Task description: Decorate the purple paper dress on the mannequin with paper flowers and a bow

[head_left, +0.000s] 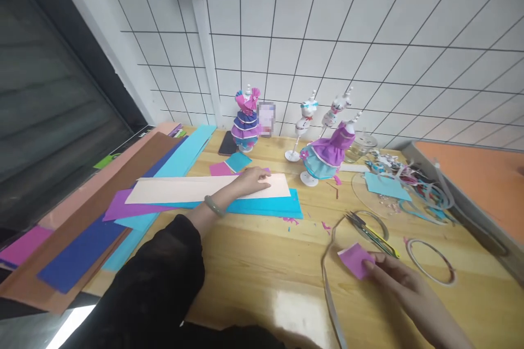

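In the head view, my right hand (pixel 395 274) pinches a small purple crepe paper square (pixel 355 260) between thumb and fingers, above the right front of the table. My left hand (pixel 252 181) reaches across the cream paper strip (pixel 172 190), its fingers loosely bent, thumb and fingertips apart. A bit of pink-purple paper (pixel 266 170) shows just beyond those fingertips. Below the cream strip lies a bright blue paper strip (pixel 270 205). Teal (pixel 238 162) and magenta (pixel 219 168) paper pieces lie behind my left wrist.
Small dress forms in paper dresses (pixel 245 125) (pixel 325 155) and plainer ones (pixel 307 117) stand along the tiled wall. Long coloured paper strips (pixel 77 253) cover the left side. Near my right hand are a yellow cutter (pixel 376 237), scissors (pixel 355 221), a tape roll (pixel 430 262) and loose ribbon (pixel 327 283).
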Demonstrator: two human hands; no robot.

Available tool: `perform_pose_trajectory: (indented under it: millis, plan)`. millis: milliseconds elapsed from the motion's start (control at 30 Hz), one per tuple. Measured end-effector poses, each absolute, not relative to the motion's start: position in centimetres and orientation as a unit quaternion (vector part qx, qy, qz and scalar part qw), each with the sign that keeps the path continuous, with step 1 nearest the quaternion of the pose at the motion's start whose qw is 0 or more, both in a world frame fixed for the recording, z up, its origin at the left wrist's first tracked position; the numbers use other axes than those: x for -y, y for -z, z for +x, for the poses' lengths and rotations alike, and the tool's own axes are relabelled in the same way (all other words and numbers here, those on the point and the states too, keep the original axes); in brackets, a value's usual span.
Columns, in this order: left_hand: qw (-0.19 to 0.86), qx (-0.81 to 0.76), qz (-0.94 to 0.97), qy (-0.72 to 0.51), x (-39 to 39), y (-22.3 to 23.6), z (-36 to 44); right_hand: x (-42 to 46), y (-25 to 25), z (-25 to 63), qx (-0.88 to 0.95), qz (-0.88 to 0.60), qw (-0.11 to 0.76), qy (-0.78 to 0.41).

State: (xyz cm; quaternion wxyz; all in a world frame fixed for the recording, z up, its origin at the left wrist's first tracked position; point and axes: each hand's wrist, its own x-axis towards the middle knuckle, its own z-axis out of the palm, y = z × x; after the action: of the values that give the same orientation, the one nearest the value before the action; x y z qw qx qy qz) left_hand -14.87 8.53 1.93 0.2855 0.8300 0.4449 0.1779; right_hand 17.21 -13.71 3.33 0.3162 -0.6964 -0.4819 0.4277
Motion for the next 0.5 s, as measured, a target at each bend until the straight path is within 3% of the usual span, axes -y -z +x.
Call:
perform_pose_trajectory:
  millis: [100,500]
  plan:
    - [0.168,-0.49,0.846,-0.127,-8.5,-1.4,-17.0,13.4,-2.6,16.8,0.463,-0.705,0.32,-0.432]
    - [0.173,-0.505,0.84,-0.094,-9.2,-1.3,-17.4,12.8,-1.8,16.6,0.447,-0.703,0.372,-0.409]
